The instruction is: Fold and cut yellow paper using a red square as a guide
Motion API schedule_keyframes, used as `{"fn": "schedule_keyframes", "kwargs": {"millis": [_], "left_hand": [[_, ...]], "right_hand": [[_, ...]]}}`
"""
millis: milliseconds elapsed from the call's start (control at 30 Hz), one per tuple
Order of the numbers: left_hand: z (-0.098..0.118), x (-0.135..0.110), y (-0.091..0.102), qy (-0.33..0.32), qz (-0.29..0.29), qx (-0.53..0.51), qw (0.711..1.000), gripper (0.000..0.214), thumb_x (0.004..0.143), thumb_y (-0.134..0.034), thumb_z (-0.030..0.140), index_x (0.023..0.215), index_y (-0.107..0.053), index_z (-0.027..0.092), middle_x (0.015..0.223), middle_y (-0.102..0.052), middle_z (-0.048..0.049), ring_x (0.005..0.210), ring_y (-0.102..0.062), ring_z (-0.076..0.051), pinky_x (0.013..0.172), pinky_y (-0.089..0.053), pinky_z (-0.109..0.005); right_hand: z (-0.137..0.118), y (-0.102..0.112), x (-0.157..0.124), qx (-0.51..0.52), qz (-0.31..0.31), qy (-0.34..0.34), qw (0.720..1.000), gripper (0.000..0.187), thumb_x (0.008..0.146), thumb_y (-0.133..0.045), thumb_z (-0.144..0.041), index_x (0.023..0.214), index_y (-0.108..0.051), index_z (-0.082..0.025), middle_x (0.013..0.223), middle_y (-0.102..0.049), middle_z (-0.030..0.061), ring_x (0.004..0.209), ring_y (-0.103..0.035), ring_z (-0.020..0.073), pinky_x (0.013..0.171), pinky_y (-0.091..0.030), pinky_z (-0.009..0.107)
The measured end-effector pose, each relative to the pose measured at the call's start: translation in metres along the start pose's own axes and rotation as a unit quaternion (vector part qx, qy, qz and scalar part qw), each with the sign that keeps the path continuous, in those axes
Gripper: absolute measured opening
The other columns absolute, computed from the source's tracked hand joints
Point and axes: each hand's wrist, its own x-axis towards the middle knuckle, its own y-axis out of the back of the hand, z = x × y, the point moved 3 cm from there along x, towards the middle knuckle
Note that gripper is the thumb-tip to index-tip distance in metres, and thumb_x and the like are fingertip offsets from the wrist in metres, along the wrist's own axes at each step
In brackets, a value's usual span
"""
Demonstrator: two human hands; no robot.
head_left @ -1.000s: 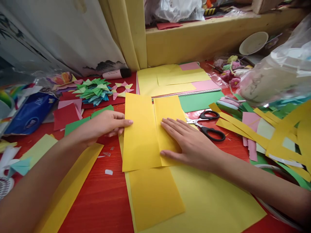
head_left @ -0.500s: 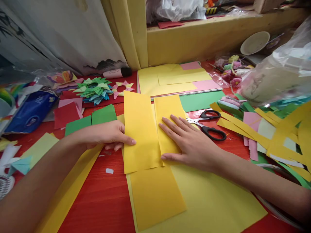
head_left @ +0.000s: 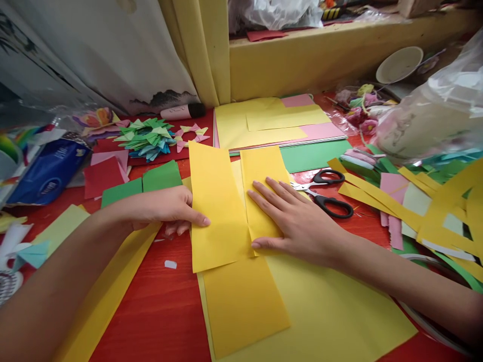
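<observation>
Two bare hands work yellow paper on a cluttered red table. The left hand pinches the left edge of a tall yellow strip, thumb on top and fingers tucked beneath. The right hand lies flat and open, grasping nothing, its palm and fingers pressing down a second yellow strip just beside the first. Both strips rest at the table's centre, overlapping a third yellow piece and a large pale-yellow sheet beneath.

Black-handled scissors lie just beyond the right hand's fingertips. A stack of yellow, pink and green sheets sits behind the strips, near a pile of folded green and blue paper shapes. A blue tissue pack lies at far left. On the right, a clear plastic bag holds something pale that cannot be made out, and a white bowl stands tilted behind it, its contents out of sight. Yellow offcuts spread below the bag.
</observation>
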Motion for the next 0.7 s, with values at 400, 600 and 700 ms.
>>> {"fn": "schedule_keyframes", "kwargs": {"millis": [400,600,700], "left_hand": [[0.0025,-0.0023,0.0024,0.015,0.023,0.023,0.999,0.028,0.064,-0.065,0.037,0.048,-0.059,0.016,0.047,-0.058,-0.0014,0.04,-0.049,-0.009,0.041,-0.035,-0.02],[0.001,-0.0022,0.0028,0.016,0.025,0.018,0.999,0.026,0.063,-0.066,0.036,0.047,-0.06,0.016,0.048,-0.059,-0.0025,0.041,-0.051,-0.01,0.041,-0.035,-0.02],[-0.0002,-0.0026,0.0034,0.011,0.022,0.014,1.0,0.025,0.063,-0.066,0.035,0.047,-0.061,0.017,0.048,-0.06,-0.0028,0.041,-0.051,-0.011,0.041,-0.036,-0.021]], "right_hand": [[0.0,-0.0008,0.0002,0.0,-0.001,-0.003,1.0,0.091,0.072,-0.022,-0.076,0.139,-0.024,-0.014,0.145,-0.02,0.0092,0.133,-0.01,0.0308,0.107,-0.015,0.046],[0.0,-0.0006,0.0007,-0.005,-0.01,-0.007,1.0,0.092,0.071,-0.019,-0.077,0.139,-0.022,-0.015,0.146,-0.018,0.0083,0.133,-0.009,0.0301,0.108,-0.014,0.046],[-0.0001,-0.0006,0.0009,-0.005,-0.012,-0.005,1.0,0.092,0.071,-0.019,-0.077,0.14,-0.021,-0.015,0.146,-0.017,0.0081,0.133,-0.008,0.0297,0.108,-0.013,0.046]]}}
